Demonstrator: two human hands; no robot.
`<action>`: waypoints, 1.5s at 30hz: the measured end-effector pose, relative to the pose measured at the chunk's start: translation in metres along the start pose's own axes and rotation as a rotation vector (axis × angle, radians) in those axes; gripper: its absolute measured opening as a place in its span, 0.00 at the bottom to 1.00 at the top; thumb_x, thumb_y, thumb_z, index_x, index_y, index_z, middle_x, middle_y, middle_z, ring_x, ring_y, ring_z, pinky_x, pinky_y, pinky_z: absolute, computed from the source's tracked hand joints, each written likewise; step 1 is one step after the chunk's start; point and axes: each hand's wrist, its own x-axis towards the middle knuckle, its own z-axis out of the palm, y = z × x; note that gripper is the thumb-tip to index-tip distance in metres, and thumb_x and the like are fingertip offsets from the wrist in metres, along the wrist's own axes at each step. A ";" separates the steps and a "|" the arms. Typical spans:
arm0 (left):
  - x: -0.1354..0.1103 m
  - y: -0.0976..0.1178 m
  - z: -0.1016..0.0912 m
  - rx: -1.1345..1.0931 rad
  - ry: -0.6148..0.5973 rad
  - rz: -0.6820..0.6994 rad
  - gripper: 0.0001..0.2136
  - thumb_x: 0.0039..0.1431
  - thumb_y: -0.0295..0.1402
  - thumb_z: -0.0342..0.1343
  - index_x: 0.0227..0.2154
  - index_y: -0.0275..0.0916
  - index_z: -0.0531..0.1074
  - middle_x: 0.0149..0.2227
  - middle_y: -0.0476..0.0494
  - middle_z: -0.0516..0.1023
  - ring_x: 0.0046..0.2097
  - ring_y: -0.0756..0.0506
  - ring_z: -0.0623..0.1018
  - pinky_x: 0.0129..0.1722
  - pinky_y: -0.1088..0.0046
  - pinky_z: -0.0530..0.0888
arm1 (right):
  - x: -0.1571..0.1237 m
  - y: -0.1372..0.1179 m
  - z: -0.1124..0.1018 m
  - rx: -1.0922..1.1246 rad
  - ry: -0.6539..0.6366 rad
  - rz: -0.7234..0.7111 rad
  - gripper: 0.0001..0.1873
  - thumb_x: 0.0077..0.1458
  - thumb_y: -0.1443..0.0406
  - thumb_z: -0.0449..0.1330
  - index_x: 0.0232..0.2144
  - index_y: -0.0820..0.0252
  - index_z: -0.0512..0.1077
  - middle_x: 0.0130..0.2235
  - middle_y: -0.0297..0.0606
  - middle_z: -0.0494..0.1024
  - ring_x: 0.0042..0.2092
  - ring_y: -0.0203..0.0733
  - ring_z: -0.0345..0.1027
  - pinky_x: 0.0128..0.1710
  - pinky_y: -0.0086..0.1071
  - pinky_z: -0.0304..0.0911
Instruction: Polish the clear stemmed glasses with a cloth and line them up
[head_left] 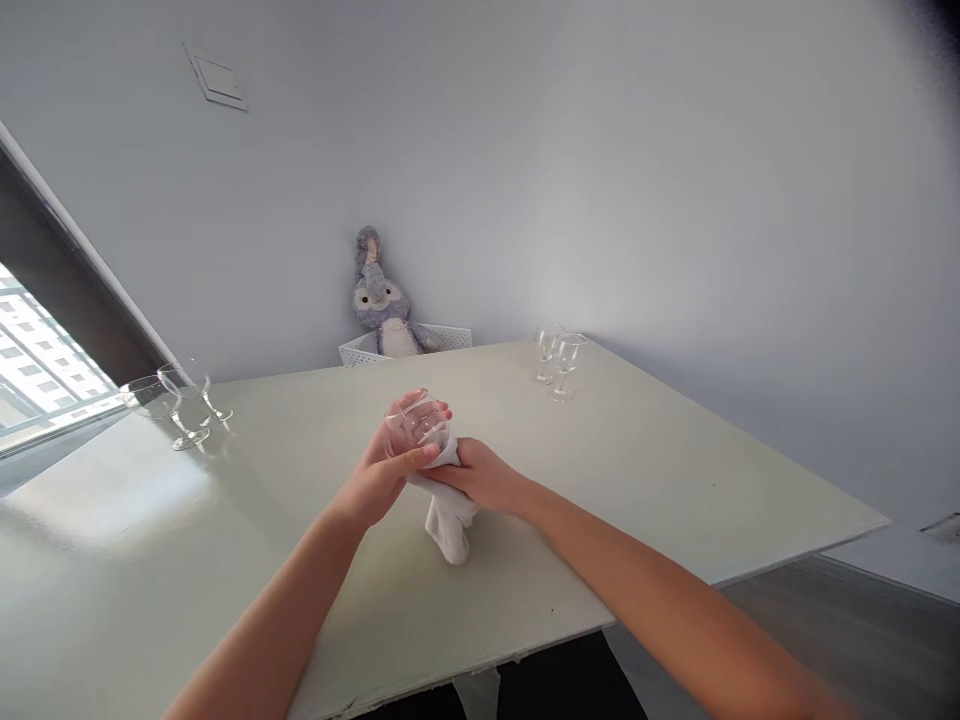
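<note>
Above the near middle of the table [570,540], my left hand [386,460] is closed around the bowl of a clear wine glass [412,425]. The glass tilts with its rim toward the upper left. A white cloth [450,525] is wrapped about its lower part and hangs down below my hands. My right hand [480,475] grips the cloth at the glass's lower side, its fingers partly hidden. The stem and foot are covered by cloth and hands.
Two wine glasses [180,410] stand upright at the table's far left. Two smaller stemmed glasses [561,365] stand at the back right. Behind the table a grey plush rabbit [379,295] sits in a white perforated basket [454,338] by the wall. A window [52,345] is at the left.
</note>
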 end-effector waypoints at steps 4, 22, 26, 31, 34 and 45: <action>0.005 -0.006 0.011 0.022 0.103 0.104 0.27 0.49 0.28 0.63 0.51 0.51 0.62 0.53 0.45 0.69 0.60 0.42 0.63 0.58 0.61 0.61 | 0.005 0.005 0.003 -0.155 0.186 0.031 0.06 0.54 0.63 0.56 0.27 0.59 0.67 0.25 0.33 0.64 0.28 0.36 0.54 0.27 0.31 0.47; 0.003 0.004 0.018 0.104 0.066 0.099 0.26 0.48 0.29 0.63 0.50 0.52 0.63 0.52 0.45 0.68 0.59 0.42 0.63 0.54 0.64 0.63 | 0.001 0.007 0.003 -0.133 0.210 0.023 0.09 0.53 0.61 0.56 0.23 0.58 0.64 0.24 0.31 0.64 0.27 0.35 0.55 0.26 0.30 0.49; 0.004 0.006 0.023 0.133 0.210 0.165 0.26 0.49 0.30 0.63 0.51 0.52 0.62 0.52 0.45 0.68 0.59 0.42 0.64 0.55 0.62 0.62 | 0.002 0.002 -0.007 -0.016 0.128 -0.032 0.09 0.54 0.59 0.56 0.34 0.57 0.70 0.32 0.33 0.71 0.33 0.38 0.62 0.30 0.30 0.56; 0.003 0.012 0.012 0.139 0.365 0.263 0.26 0.50 0.31 0.62 0.52 0.52 0.61 0.53 0.45 0.67 0.60 0.42 0.63 0.54 0.63 0.63 | 0.000 -0.006 -0.030 0.299 0.267 0.046 0.18 0.52 0.52 0.59 0.37 0.60 0.74 0.36 0.36 0.74 0.40 0.43 0.66 0.39 0.33 0.59; 0.001 0.014 0.008 0.155 0.397 0.329 0.26 0.50 0.31 0.62 0.51 0.53 0.61 0.53 0.46 0.67 0.60 0.42 0.62 0.54 0.64 0.63 | 0.000 -0.004 -0.040 0.402 0.389 0.122 0.18 0.50 0.52 0.61 0.37 0.59 0.74 0.39 0.37 0.75 0.44 0.46 0.66 0.42 0.34 0.59; -0.005 0.024 0.024 0.258 0.345 0.504 0.26 0.46 0.30 0.65 0.48 0.52 0.63 0.48 0.47 0.68 0.57 0.42 0.66 0.60 0.60 0.57 | 0.003 0.002 -0.028 0.550 0.243 0.173 0.16 0.52 0.55 0.59 0.39 0.58 0.75 0.42 0.38 0.77 0.48 0.46 0.68 0.47 0.35 0.62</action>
